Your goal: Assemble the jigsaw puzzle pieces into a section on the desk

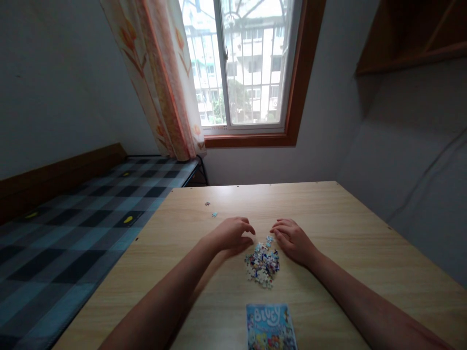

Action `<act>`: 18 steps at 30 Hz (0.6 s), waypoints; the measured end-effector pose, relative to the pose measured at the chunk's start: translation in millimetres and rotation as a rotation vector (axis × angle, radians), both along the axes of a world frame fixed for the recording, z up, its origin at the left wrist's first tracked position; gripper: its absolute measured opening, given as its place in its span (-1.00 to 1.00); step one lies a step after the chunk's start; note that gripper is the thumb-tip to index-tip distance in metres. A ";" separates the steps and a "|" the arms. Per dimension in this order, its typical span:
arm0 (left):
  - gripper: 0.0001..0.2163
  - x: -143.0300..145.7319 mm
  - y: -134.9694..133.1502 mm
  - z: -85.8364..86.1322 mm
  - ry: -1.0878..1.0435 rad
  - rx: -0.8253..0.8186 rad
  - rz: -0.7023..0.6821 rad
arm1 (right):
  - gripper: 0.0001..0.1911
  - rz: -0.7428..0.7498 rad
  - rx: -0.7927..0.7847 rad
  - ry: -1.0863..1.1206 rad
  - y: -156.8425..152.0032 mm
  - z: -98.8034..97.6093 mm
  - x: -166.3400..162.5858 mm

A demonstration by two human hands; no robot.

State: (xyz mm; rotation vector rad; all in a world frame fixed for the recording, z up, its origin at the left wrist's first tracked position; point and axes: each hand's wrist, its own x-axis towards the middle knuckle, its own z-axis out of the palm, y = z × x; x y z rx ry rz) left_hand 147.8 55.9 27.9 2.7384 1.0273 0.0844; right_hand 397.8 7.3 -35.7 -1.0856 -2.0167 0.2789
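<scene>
A heap of multicoloured cardboard jigsaw pieces (262, 265) lies on the pale wooden tabletop (346, 218) between the left hand (233, 234) and right hand (294, 238), whose fingers are loosely curled and empty. The pieces look light, thin and loose, and are probably best pinched singly by the edges.

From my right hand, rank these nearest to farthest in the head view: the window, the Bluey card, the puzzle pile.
1. Puzzle pile, just left of the right hand.
2. Bluey card, nearer me.
3. Window, far ahead.
</scene>
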 end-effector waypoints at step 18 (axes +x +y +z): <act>-0.77 -31.7 29.8 -12.0 -0.069 0.303 0.498 | -0.69 -0.028 0.024 0.014 0.0 -4.4 0.0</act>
